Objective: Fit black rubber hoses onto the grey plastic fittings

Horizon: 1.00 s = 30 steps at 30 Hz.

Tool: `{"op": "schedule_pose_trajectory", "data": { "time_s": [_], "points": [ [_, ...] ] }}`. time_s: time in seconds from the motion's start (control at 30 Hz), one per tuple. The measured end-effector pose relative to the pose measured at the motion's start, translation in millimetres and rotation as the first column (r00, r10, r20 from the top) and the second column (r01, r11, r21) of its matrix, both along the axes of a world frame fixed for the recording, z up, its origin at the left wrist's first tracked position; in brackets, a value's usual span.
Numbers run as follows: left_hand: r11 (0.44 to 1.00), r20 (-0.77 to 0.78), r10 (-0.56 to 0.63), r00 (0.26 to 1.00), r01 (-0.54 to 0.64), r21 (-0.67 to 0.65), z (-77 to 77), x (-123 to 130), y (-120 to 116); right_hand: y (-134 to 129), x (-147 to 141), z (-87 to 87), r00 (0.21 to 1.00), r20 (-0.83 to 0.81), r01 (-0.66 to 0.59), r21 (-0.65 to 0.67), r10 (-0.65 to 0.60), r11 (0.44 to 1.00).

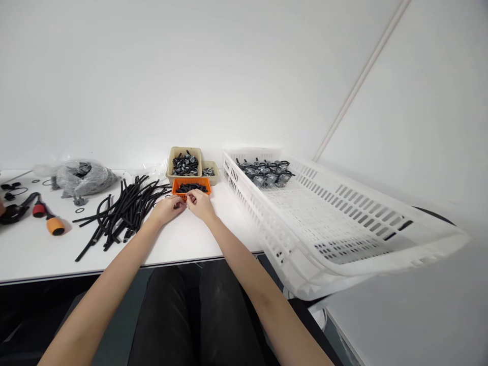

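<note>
Both hands meet at the front edge of a small orange basket (175,187) that holds short black pieces (190,188). My left hand (168,209) has its fingers curled round something small and dark, too hidden to name. Close against it, my right hand (199,202) pinches with thumb and fingers at the basket's front; what lies between the fingertips cannot be made out. To the left of my left hand spreads a loose pile of black rubber tubes (127,208). Behind the orange basket stands a beige bin (171,155) with black and grey metal parts (185,163).
A smaller beige bin (216,175) sits beside the first. On the right, a large white slotted crate (267,213) holds clear-and-black assemblies (269,173) in its far corner. At left lie a plastic bag of grey parts (84,178), an orange-handled tool (56,225) and a red-handled tool (38,209).
</note>
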State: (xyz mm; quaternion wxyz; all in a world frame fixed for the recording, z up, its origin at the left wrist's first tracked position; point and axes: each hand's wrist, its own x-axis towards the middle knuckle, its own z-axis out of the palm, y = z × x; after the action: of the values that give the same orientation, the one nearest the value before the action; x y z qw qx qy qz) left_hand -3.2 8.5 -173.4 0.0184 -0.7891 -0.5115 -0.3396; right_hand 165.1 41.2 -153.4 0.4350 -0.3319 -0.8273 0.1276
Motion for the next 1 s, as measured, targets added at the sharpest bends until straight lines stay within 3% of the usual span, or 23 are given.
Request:
{"op": "schedule_pose_trajectory", "data": {
  "time_s": [0.4, 0.67, 1.0],
  "points": [
    [1.0, 0.021, 0.01, 1.0, -0.011, 0.007, 3.0, 2.4, -3.5, -3.5, 0.4, 2.7, 0.996, 0.023, 0.083, 0.083, -0.085, 0.993],
    [0.999, 0.014, 0.049, 0.999, -0.05, 0.02, 6.4, 5.4, -8.3, -4.2, 1.4, 5.3, 0.998, 0.044, 0.05, 0.051, -0.052, 0.997],
    [0.995, -0.012, 0.099, 0.995, -0.099, 0.034, 7.1, 6.5, -10.5, -4.0, 0.2, 3.7, 0.999, -0.04, -0.018, 0.024, 0.018, 1.0]
  ]
}}
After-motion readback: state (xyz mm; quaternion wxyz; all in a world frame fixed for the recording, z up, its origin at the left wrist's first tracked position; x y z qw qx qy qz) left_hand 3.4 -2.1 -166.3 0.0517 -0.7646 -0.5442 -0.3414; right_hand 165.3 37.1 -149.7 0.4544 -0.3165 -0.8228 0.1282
